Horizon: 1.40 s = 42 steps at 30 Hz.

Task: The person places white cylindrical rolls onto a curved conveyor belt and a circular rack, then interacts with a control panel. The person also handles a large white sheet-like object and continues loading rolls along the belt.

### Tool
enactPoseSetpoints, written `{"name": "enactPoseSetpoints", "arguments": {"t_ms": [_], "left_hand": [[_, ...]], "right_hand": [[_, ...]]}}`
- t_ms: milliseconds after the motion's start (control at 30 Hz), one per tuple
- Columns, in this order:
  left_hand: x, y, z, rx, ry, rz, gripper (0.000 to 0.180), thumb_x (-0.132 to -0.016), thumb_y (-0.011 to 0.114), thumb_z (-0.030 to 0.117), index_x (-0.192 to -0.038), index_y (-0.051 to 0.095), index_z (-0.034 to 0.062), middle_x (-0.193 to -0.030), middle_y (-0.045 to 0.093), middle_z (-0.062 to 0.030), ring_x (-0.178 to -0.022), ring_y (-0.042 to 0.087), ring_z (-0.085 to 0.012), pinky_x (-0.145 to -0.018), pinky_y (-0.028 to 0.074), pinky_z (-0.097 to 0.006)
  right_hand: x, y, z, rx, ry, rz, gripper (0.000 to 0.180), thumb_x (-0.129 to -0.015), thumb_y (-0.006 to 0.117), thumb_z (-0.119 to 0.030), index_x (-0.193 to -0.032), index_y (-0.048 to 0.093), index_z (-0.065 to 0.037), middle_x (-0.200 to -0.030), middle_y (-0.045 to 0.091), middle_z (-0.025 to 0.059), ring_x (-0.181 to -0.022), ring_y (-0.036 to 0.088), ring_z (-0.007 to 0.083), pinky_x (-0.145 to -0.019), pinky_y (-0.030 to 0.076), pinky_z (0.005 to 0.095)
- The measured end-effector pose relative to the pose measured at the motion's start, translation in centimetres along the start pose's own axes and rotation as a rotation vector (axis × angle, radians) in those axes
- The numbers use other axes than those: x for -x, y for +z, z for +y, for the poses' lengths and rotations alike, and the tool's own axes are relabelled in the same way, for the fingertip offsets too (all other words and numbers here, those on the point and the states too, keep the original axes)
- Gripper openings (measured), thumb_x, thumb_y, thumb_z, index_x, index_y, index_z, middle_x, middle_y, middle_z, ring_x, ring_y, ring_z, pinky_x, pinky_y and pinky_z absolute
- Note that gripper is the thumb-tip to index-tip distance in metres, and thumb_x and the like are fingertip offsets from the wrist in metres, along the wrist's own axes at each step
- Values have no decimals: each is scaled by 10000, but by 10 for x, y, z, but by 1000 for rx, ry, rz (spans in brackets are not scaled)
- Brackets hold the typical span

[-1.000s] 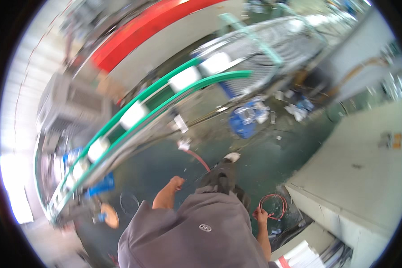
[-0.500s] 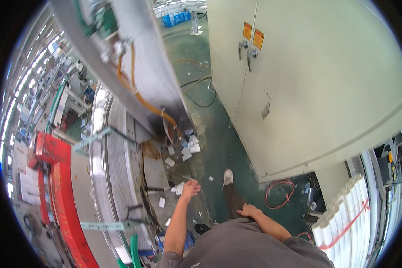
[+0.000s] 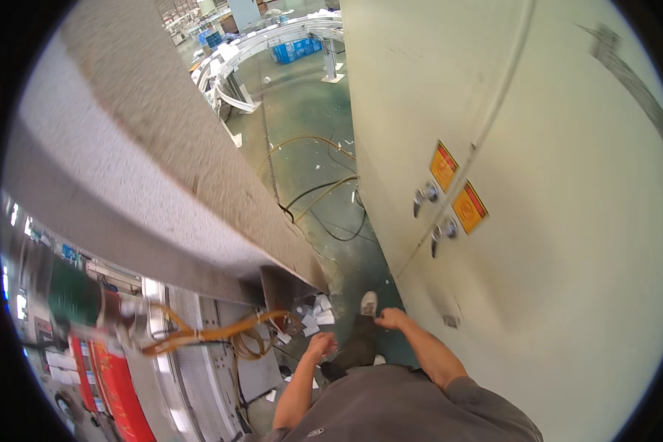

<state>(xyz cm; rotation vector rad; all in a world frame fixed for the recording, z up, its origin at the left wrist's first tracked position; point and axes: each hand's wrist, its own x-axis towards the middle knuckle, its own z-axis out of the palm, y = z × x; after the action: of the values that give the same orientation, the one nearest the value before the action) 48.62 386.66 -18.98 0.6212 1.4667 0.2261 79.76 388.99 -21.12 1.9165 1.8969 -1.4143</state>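
My left hand hangs low in front of my body with curled fingers. Whether anything is inside them is too small to make out. Scattered white scraps lie on the floor just beyond it, by the foot of a pillar. My right hand is out in front, its fingers closed; what they hold, if anything, is hidden. It is near the lower part of a tall cream cabinet, without visible contact. Two metal handles sit on the cabinet's doors, beyond my right hand.
A thick grey pillar rises close on the left, with orange hoses beside it. Cables loop across the green floor ahead. Farther off stand a curved white conveyor and a blue crate. A red machine frame is at lower left.
I have walked forward, so the pillar and cabinet loom larger and the handles are nearer. My right hand has swung forward from beside my thigh; my left hand has dropped closer to my body.
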Motion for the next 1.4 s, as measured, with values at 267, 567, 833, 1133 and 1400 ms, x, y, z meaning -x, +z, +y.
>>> {"name": "enactPoseSetpoints", "arguments": {"t_ms": [267, 567, 833, 1133, 1400], "left_hand": [[-187, 11, 258, -215, 212, -43, 334, -926, 628, 342, -1023, 690, 29, -817, 711, -71, -678, 677, -189, -548, 491, -322], [-302, 16, 554, -386, 474, -37, 335, -901, 634, 323, -1027, 703, 21, -841, 733, -88, -707, 697, -172, -658, 552, -320], [-370, -132, 619, -637, 198, 252, 257, -907, 588, 238, -941, 677, -1, -793, 694, -91, -652, 643, -185, -580, 501, -321], [-433, -302, 608, -4, -287, 137, 330, -954, 539, 279, -1015, 658, -23, -926, 708, -177, -790, 696, -317, -657, 556, -465], [-584, -397, 873, -417, -210, -8, 338, -982, 505, 266, -1142, 611, -12, -955, 704, -188, -811, 703, -286, -655, 562, -432]], "right_hand": [[-173, -194, -73, -284, 52, 321, 487, -848, 649, -470, -1028, 738, -26, -956, 738, 177, -930, 709, 332, -845, 546, 416], [-340, -305, -64, -436, 324, 391, 454, -845, 670, -468, -983, 742, -41, -827, 739, 148, -845, 721, 292, -785, 542, 426], [-482, -402, -80, -426, 399, 475, 400, -859, 624, -365, -941, 742, 9, -870, 734, 203, -845, 711, 357, -831, 534, 450], [-659, -571, -158, -565, 244, 323, 446, -862, 656, -426, -1040, 722, -23, -896, 745, 137, -775, 725, 238, -766, 558, 377], [-712, -642, -160, -553, 589, 288, 552, -870, 585, -486, -1127, 710, -13, -1152, 689, 227, -1115, 646, 368, -967, 495, 440]]}}
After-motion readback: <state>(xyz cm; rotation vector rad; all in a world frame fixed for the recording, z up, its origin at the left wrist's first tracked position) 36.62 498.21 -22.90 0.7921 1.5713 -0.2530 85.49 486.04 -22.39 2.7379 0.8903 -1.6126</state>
